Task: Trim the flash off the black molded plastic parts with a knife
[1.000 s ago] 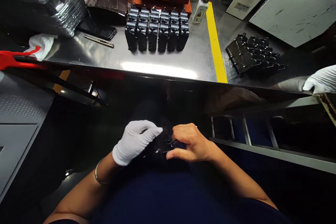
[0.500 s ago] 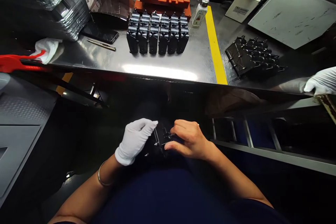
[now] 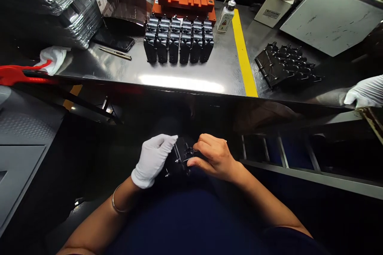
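Note:
Between my hands, in front of my dark blue clothing, is a black moulded plastic part (image 3: 180, 154) with small shiny pins. Its outline partly merges with the dark background. My left hand (image 3: 153, 158), in a white glove, pinches its left side between thumb and fingers. Bare, my right hand (image 3: 214, 157) grips the right side, fingers curled above and thumb below. On the bench (image 3: 116, 69) beyond stands a row of several black plastic parts (image 3: 179, 44), and another cluster of black parts (image 3: 285, 65) lies to the right of the yellow stripe.
An orange fixture (image 3: 185, 2) stands behind the row, a white bottle (image 3: 226, 16) beside it. At left are stacked clear trays (image 3: 72, 12), a phone (image 3: 115, 42), a pen (image 3: 115, 52) and a white cloth (image 3: 53, 57). Another person's gloved hand (image 3: 366, 92) is at the right edge.
The black part has shifted and tilted slightly, showing a little more of its pins. Both hands keep their hold. The bench view has moved slightly left with the camera.

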`<state>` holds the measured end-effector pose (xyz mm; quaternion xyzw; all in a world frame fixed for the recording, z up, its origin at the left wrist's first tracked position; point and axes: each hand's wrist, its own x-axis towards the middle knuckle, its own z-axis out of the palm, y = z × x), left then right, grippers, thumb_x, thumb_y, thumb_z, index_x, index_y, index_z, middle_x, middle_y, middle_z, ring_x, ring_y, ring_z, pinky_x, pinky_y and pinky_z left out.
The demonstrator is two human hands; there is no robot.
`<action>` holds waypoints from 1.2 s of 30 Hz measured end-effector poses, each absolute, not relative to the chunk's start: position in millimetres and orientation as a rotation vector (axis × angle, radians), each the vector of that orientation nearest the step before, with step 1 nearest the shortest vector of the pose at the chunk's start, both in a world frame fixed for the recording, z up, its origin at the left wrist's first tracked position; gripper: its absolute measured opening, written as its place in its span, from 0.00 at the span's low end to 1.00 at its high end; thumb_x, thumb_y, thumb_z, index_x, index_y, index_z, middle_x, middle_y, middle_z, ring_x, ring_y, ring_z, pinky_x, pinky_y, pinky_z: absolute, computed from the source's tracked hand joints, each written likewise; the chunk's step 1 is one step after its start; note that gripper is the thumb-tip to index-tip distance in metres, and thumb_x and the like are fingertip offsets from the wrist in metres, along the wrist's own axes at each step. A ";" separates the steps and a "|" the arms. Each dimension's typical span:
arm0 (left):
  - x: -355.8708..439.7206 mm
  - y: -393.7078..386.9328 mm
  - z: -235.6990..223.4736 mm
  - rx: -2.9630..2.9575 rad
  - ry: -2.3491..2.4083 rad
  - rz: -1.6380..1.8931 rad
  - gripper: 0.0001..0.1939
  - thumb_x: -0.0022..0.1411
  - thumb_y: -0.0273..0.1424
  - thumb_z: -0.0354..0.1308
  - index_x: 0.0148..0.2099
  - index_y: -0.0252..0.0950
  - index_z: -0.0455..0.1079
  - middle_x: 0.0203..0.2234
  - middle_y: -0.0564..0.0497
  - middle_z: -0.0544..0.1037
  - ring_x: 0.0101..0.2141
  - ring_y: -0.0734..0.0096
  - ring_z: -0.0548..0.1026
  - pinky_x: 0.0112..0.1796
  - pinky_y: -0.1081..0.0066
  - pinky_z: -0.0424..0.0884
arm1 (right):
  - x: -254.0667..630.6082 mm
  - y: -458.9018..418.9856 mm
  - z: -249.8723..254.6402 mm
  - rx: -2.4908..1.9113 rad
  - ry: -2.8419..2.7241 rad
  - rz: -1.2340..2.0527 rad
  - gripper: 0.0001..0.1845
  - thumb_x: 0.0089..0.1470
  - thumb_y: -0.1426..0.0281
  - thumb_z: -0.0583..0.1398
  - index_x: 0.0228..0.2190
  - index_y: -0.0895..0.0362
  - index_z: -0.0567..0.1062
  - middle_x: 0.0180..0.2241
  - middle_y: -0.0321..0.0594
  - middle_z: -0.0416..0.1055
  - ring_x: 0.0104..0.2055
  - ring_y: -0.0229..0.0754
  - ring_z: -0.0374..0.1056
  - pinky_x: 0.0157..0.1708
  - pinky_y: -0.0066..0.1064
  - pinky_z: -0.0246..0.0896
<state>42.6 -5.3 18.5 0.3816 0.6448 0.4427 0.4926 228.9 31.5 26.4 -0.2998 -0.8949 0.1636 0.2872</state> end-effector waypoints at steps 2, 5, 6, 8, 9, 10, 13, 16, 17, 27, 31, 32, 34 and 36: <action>42.5 -5.2 18.4 0.924 1.567 1.075 0.13 0.51 0.41 0.61 0.29 0.35 0.77 0.21 0.52 0.76 0.23 0.74 0.70 0.24 0.78 0.67 | 228.8 30.9 25.6 -0.813 -2.399 0.420 0.28 0.61 0.51 0.49 0.21 0.59 0.68 0.20 0.35 0.58 0.22 0.33 0.53 0.22 0.27 0.45; 42.8 -4.7 18.8 0.930 1.590 1.068 0.14 0.51 0.42 0.60 0.28 0.34 0.77 0.20 0.52 0.74 0.22 0.75 0.69 0.24 0.78 0.66 | 227.8 29.7 22.7 -0.803 -2.397 0.414 0.28 0.62 0.52 0.48 0.19 0.58 0.65 0.19 0.34 0.56 0.21 0.33 0.51 0.21 0.27 0.43; 42.9 -4.5 19.1 0.935 1.600 1.066 0.15 0.51 0.42 0.60 0.27 0.34 0.77 0.20 0.52 0.74 0.22 0.75 0.68 0.23 0.78 0.66 | 227.3 29.4 21.7 -0.797 -2.395 0.415 0.29 0.62 0.53 0.47 0.18 0.58 0.64 0.19 0.33 0.55 0.21 0.33 0.50 0.21 0.28 0.42; 43.4 -4.4 19.6 0.945 1.614 1.062 0.15 0.51 0.42 0.60 0.27 0.34 0.76 0.19 0.52 0.73 0.23 0.75 0.68 0.23 0.78 0.65 | 226.9 29.3 20.6 -0.791 -2.390 0.429 0.29 0.63 0.54 0.45 0.17 0.57 0.61 0.18 0.33 0.54 0.21 0.33 0.49 0.21 0.28 0.41; 43.6 -4.4 19.8 0.949 1.616 1.059 0.15 0.51 0.42 0.60 0.27 0.34 0.76 0.19 0.52 0.73 0.23 0.74 0.68 0.23 0.78 0.65 | 227.1 29.7 20.8 -0.791 -2.389 0.453 0.29 0.64 0.54 0.45 0.17 0.57 0.60 0.18 0.33 0.53 0.21 0.33 0.48 0.21 0.28 0.41; 43.7 -4.5 19.9 0.951 1.616 1.052 0.15 0.51 0.42 0.60 0.26 0.34 0.76 0.19 0.52 0.73 0.22 0.74 0.68 0.23 0.77 0.65 | 227.8 30.3 21.7 -0.791 -2.393 0.498 0.28 0.64 0.54 0.45 0.17 0.57 0.59 0.18 0.33 0.53 0.21 0.33 0.48 0.21 0.28 0.41; 44.1 -3.9 20.4 0.953 1.595 1.022 0.16 0.51 0.44 0.60 0.24 0.34 0.74 0.19 0.52 0.73 0.22 0.74 0.68 0.23 0.76 0.65 | 232.7 33.0 28.1 -0.721 -2.442 0.813 0.26 0.64 0.56 0.47 0.18 0.56 0.58 0.18 0.31 0.52 0.20 0.31 0.48 0.21 0.27 0.42; 43.8 1.2 22.0 0.932 1.571 1.003 0.18 0.51 0.46 0.60 0.22 0.35 0.70 0.18 0.53 0.71 0.21 0.75 0.66 0.22 0.76 0.64 | 237.9 34.8 35.1 -0.601 -2.451 1.221 0.24 0.64 0.57 0.47 0.21 0.57 0.61 0.20 0.30 0.56 0.20 0.30 0.52 0.21 0.24 0.47; 43.4 4.0 22.8 0.908 1.565 0.997 0.19 0.52 0.46 0.59 0.22 0.36 0.69 0.17 0.54 0.69 0.20 0.75 0.65 0.21 0.75 0.63 | 238.6 34.8 35.8 -0.626 -2.412 1.280 0.22 0.65 0.59 0.46 0.23 0.57 0.62 0.21 0.31 0.58 0.21 0.30 0.54 0.22 0.23 0.49; 38.8 18.2 15.1 0.845 1.494 0.868 0.21 0.59 0.48 0.51 0.21 0.39 0.59 0.17 0.54 0.64 0.19 0.73 0.61 0.19 0.72 0.61 | 222.2 31.4 12.7 -0.924 -2.136 0.376 0.10 0.60 0.75 0.54 0.27 0.60 0.72 0.20 0.36 0.64 0.22 0.34 0.59 0.25 0.28 0.55; 39.3 17.6 13.4 0.837 1.496 0.866 0.21 0.59 0.47 0.51 0.21 0.40 0.59 0.17 0.53 0.63 0.19 0.73 0.60 0.19 0.72 0.61 | 222.0 31.3 13.6 -0.972 -2.166 0.309 0.12 0.60 0.74 0.54 0.26 0.60 0.72 0.20 0.37 0.66 0.22 0.34 0.60 0.24 0.27 0.55; 39.5 17.5 14.1 0.843 1.503 0.871 0.21 0.59 0.46 0.51 0.21 0.40 0.58 0.17 0.53 0.63 0.19 0.73 0.60 0.19 0.73 0.61 | 222.4 31.4 13.9 -0.986 -2.175 0.304 0.12 0.60 0.73 0.54 0.26 0.59 0.72 0.20 0.37 0.66 0.22 0.34 0.61 0.25 0.27 0.55; 39.8 17.3 16.4 0.862 1.518 0.880 0.21 0.59 0.46 0.52 0.20 0.40 0.58 0.17 0.53 0.62 0.18 0.74 0.59 0.19 0.73 0.61 | 222.9 31.3 13.6 -1.000 -2.189 0.305 0.13 0.61 0.73 0.54 0.26 0.59 0.73 0.20 0.36 0.66 0.22 0.34 0.61 0.25 0.27 0.55; 40.2 16.8 18.9 0.867 1.526 0.888 0.21 0.59 0.45 0.52 0.20 0.40 0.58 0.16 0.54 0.62 0.18 0.74 0.59 0.19 0.73 0.61 | 223.0 30.8 11.9 -0.991 -2.194 0.316 0.12 0.60 0.73 0.54 0.26 0.59 0.73 0.20 0.36 0.66 0.22 0.34 0.60 0.25 0.27 0.54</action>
